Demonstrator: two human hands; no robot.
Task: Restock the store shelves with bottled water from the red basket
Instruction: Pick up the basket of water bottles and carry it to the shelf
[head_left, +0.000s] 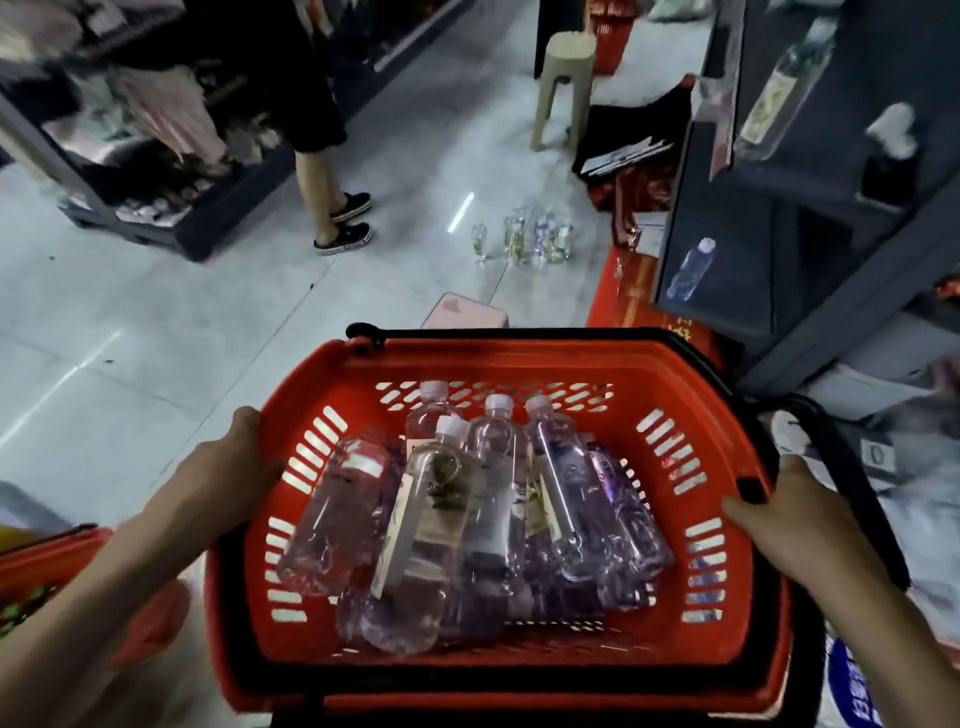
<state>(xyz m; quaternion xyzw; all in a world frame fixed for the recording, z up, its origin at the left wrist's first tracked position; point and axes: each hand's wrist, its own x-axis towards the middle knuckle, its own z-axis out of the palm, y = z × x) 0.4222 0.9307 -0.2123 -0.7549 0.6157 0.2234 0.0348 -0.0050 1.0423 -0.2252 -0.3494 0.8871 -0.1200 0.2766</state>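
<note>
Centrally, basket (498, 358) between left hand (228, 462), right hand (795, 514)

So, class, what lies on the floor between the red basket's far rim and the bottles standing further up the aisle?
In the head view, a pink flat-topped object just beyond the red basket, then bare tiles up to the standing bottles.

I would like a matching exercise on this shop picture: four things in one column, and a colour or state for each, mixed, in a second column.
1. stool
2. basket
3. bottles in the basket
4. far bottles

a. upright on the floor
b. red
c. beige
d. lying in a heap

Pairs: 1-c, 2-b, 3-d, 4-a.
</note>
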